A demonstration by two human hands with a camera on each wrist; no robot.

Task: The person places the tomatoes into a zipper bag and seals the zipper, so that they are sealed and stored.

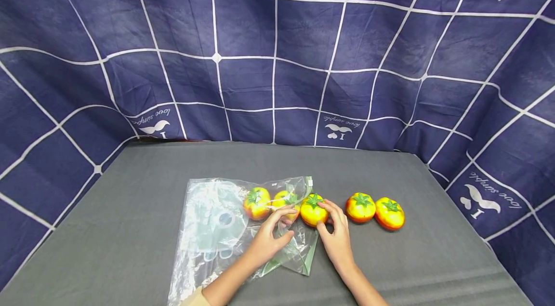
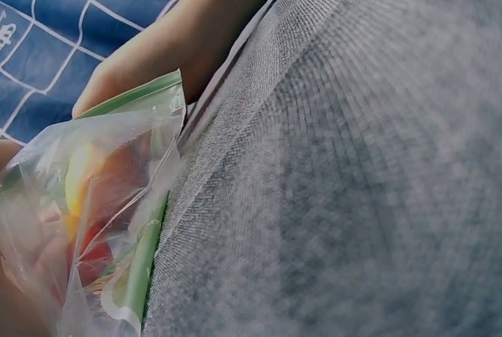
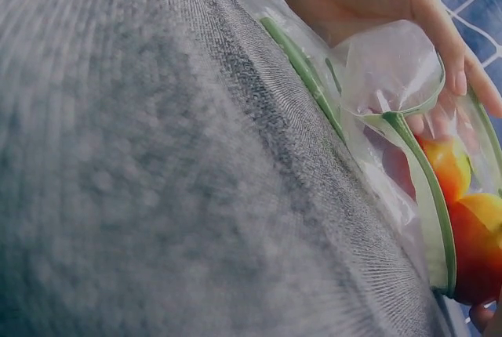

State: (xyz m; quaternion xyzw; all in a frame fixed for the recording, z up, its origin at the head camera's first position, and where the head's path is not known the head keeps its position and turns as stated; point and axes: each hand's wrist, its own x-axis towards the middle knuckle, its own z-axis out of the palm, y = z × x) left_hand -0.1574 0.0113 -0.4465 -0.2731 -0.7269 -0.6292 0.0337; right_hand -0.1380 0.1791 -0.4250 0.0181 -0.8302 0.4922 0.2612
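A clear zip bag (image 1: 197,229) with a green-edged mouth lies flat, its mouth toward the right. Inside are two yellow-red tomatoes (image 1: 256,207) with green leafy tops. My left hand (image 1: 265,241) holds the bag at its mouth, thumb and curved fingers apart with film between them. In the right wrist view, one of its fingers (image 3: 447,47) reaches over the green-edged rim. My right hand (image 1: 339,241) grips a third tomato (image 1: 311,213) between thumb and fingers, right at the bag's mouth. Film partly covers the left fingertips.
Two more tomatoes (image 1: 361,207) sit side by side to the right of my right hand. Grey cloth (image 1: 143,190) covers the table. A blue curtain (image 1: 247,79) with white lines closes off the back and sides.
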